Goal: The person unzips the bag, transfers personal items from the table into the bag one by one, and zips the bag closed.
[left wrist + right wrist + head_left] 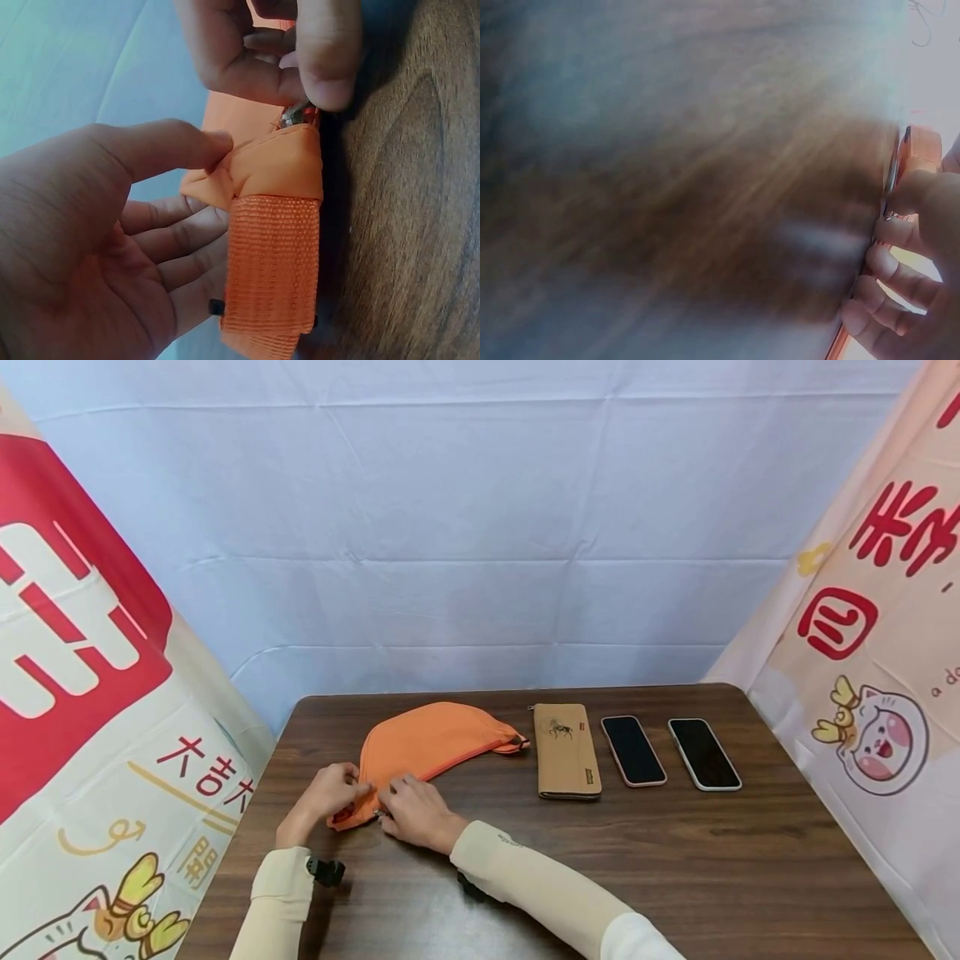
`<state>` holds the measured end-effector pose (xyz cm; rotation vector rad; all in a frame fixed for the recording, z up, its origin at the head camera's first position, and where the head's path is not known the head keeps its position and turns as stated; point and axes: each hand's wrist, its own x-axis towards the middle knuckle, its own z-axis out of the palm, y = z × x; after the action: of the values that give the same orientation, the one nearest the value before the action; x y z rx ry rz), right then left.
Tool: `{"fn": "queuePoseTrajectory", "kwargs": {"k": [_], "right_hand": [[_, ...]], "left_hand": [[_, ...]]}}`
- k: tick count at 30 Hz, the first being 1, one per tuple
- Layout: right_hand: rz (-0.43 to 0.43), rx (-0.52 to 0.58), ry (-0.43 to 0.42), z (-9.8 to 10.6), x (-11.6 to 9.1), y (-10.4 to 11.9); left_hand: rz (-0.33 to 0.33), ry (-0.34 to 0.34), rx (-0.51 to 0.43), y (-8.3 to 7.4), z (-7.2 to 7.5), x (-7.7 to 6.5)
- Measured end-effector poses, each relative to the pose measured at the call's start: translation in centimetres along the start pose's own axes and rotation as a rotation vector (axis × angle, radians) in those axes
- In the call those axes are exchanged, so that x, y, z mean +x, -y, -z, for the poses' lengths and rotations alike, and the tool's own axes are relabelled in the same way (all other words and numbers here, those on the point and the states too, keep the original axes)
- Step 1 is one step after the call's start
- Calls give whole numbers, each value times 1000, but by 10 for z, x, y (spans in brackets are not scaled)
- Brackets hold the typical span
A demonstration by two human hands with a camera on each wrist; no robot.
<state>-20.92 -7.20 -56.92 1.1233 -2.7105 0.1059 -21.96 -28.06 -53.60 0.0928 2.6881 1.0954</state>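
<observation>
An orange waist bag (429, 739) lies on the table, its curved side toward the back. At its near left end, my left hand (333, 792) pinches the fabric corner (277, 165) between thumb (176, 146) and fingers. An orange webbing strap (271, 262) hangs from that corner in the left wrist view. My right hand (420, 814) is just to the right, its thumb and forefinger pinching the metal zipper pull (298, 115) at the end of the zip. In the right wrist view, the other fingers (885, 292) lie along the bag's zip edge.
Right of the bag, a tan wallet (566, 752) with a dark printed figure lies on the dark wooden table (675, 852). Beyond it lie a pink-edged phone (633, 752) and a white-edged phone (705, 754). A pale cloth (465, 527) hangs behind the table; printed cloths flank it.
</observation>
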Motion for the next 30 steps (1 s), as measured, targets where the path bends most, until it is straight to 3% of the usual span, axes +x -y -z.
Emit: {"fn": "queuePoseTrajectory", "kwargs": {"k": [14, 30], "right_hand": [[8, 35, 10, 5, -1, 0], [36, 187, 33, 3, 1, -1]], "left_hand": [[4, 38, 4, -2, 2, -3], [5, 78, -22, -1, 2, -3]]}}
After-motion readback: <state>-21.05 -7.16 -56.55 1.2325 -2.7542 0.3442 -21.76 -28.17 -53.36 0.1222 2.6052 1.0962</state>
